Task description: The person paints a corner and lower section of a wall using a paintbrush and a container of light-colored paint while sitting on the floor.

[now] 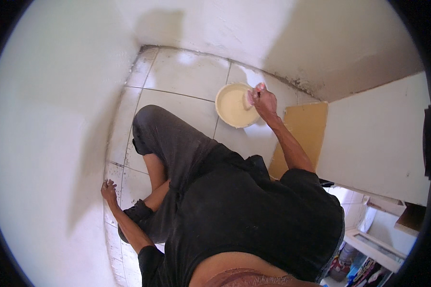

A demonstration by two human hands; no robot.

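On the tiled floor ahead of me stands a round cream bowl (219, 106) with pale liquid in it. Over its right rim, my right hand (265, 103) is closed around a small brush-like thing (248, 99) with pinkish-red parts and a pale end. The fingers cover much of it, so its exact kind is unclear. To the left, my left hand (109, 190) is low beside the white wall, with its fingers apart and nothing in them. Whether it touches the wall or the floor I cannot tell.
Dirty tile joints line the floor (187, 71) along the walls. A yellow-brown board (305, 129) leans by a white panel (368, 138) at my right. My bent knee (153, 115) rises between the left wall (48, 119) and the bowl. Cluttered shelves (364, 263) stand behind, lower right.
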